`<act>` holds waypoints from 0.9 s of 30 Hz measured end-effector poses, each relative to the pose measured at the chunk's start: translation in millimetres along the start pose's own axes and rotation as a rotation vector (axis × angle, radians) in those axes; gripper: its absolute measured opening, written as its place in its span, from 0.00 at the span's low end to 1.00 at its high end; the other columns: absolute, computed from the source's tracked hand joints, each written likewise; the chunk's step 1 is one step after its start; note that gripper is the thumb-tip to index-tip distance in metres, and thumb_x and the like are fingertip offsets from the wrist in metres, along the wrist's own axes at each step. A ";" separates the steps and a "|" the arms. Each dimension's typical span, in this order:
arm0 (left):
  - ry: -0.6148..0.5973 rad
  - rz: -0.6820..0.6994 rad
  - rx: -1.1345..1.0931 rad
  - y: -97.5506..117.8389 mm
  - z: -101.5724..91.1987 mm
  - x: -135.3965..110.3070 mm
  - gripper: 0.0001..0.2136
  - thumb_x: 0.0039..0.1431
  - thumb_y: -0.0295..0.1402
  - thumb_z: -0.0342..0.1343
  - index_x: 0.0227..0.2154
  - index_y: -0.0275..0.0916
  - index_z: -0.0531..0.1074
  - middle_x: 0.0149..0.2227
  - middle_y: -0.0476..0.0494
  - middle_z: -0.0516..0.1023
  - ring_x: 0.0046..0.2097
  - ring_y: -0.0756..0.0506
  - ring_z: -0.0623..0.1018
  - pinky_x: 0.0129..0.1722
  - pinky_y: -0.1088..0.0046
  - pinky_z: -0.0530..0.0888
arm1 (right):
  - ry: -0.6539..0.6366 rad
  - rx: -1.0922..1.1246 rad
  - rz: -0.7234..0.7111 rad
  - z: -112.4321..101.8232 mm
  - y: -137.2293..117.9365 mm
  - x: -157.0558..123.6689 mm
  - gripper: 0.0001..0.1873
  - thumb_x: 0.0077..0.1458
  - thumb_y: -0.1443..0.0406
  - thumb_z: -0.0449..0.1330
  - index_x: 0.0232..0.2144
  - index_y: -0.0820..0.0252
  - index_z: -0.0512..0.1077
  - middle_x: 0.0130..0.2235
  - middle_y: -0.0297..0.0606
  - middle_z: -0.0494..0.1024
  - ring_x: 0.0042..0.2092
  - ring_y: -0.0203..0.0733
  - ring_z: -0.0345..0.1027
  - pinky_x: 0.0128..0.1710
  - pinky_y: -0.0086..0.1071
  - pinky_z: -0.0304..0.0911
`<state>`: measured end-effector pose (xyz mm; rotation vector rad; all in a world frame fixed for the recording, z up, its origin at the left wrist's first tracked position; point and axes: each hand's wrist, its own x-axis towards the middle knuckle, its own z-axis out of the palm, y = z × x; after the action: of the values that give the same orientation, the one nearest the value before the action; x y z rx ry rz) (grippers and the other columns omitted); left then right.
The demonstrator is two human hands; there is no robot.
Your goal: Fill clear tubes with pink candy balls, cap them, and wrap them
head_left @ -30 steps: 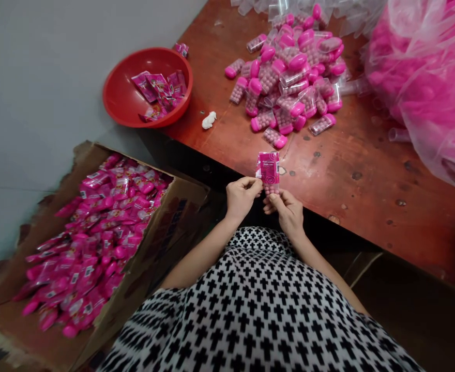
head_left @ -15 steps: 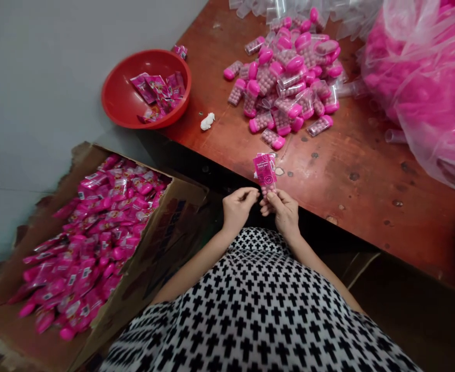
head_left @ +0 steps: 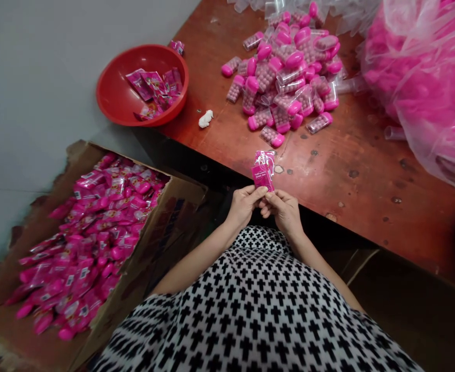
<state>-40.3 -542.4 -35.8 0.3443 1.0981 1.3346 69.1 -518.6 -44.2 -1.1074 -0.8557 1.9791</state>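
Note:
A pink printed sachet (head_left: 263, 175) with a clear, shiny upper end is held upright at the table's near edge. My left hand (head_left: 244, 206) pinches its lower edge between thumb and fingers. My right hand (head_left: 285, 209) is closed on the same lower end from the other side, its thumb meeting the left thumb. The fingers hide the bottom of the sachet and whatever lies behind it. Just beyond the hands lies a small clear tube (head_left: 272, 137) of pink beads with a pink cap, at the front of a pile of such tubes (head_left: 289, 77).
At the table's left corner a red bowl (head_left: 107, 98) holds several pink sachets. A cardboard box (head_left: 173, 206) at lower left is full of pink filled packets. A plastic bag (head_left: 417, 72) of pink pieces stands at right. A white lump (head_left: 206, 119) lies near the bowl.
My left hand has moved right, from beside the sachet to gripping its lower end. The sachet's printed part sits lower now, and the pink beads visible below it before are covered.

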 end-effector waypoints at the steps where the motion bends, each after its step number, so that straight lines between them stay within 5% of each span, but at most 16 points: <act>1: 0.007 -0.003 -0.007 0.5 -0.7 0.2 0.13 0.44 0.38 0.65 0.20 0.33 0.71 0.16 0.52 0.67 0.15 0.54 0.65 0.14 0.78 0.64 | -0.013 0.016 0.009 0.5 -1.3 0.6 0.15 0.43 0.56 0.67 0.24 0.62 0.71 0.22 0.32 0.76 0.19 0.30 0.67 0.17 0.22 0.66; 7: 0.174 0.039 -0.141 1.6 -3.0 -0.5 0.15 0.36 0.38 0.68 0.21 0.31 0.73 0.21 0.48 0.74 0.23 0.54 0.72 0.25 0.78 0.69 | -0.104 0.077 0.026 -3.0 -4.0 -3.9 0.19 0.42 0.57 0.69 0.35 0.59 0.71 0.30 0.36 0.81 0.28 0.37 0.76 0.26 0.27 0.74; 14: 0.132 0.025 -0.127 -2.3 -9.4 -11.9 0.18 0.35 0.41 0.68 0.22 0.29 0.74 0.19 0.48 0.72 0.21 0.55 0.69 0.23 0.77 0.66 | -0.050 0.006 -0.068 6.6 -1.1 6.3 0.17 0.37 0.62 0.72 0.27 0.63 0.70 0.23 0.34 0.79 0.22 0.39 0.75 0.23 0.28 0.74; 18: 0.274 0.301 -0.294 34.5 -32.2 -35.6 0.18 0.38 0.43 0.67 0.26 0.31 0.75 0.28 0.41 0.78 0.30 0.48 0.77 0.36 0.70 0.73 | -0.144 -0.056 -0.029 24.7 0.3 3.7 0.18 0.41 0.60 0.70 0.32 0.62 0.70 0.27 0.39 0.81 0.25 0.39 0.76 0.25 0.28 0.73; 21: 0.417 0.580 -0.390 61.3 -62.2 -54.3 0.24 0.49 0.53 0.56 0.33 0.33 0.75 0.38 0.36 0.79 0.41 0.44 0.79 0.47 0.64 0.73 | -0.133 -0.118 -0.019 31.5 5.7 1.2 0.17 0.45 0.58 0.67 0.34 0.62 0.69 0.28 0.40 0.81 0.25 0.38 0.75 0.23 0.27 0.72; 24: 0.519 0.619 -0.216 64.1 -86.7 -51.7 0.26 0.55 0.54 0.49 0.47 0.38 0.71 0.43 0.38 0.79 0.44 0.44 0.79 0.48 0.63 0.73 | -0.112 -0.165 0.004 33.0 11.3 -1.5 0.17 0.46 0.56 0.66 0.33 0.61 0.69 0.27 0.38 0.80 0.24 0.36 0.74 0.21 0.25 0.69; 27: 0.450 0.588 0.302 49.3 -90.0 -21.2 0.22 0.56 0.47 0.54 0.49 0.39 0.71 0.49 0.38 0.76 0.48 0.43 0.77 0.51 0.62 0.71 | -0.149 -0.219 0.025 30.0 13.2 -2.7 0.16 0.48 0.55 0.64 0.32 0.61 0.69 0.27 0.37 0.80 0.24 0.35 0.73 0.21 0.26 0.68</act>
<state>-137.6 -581.1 -33.8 0.6449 1.6660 1.8197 40.2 -534.0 -41.2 -1.1049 -1.1659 2.0451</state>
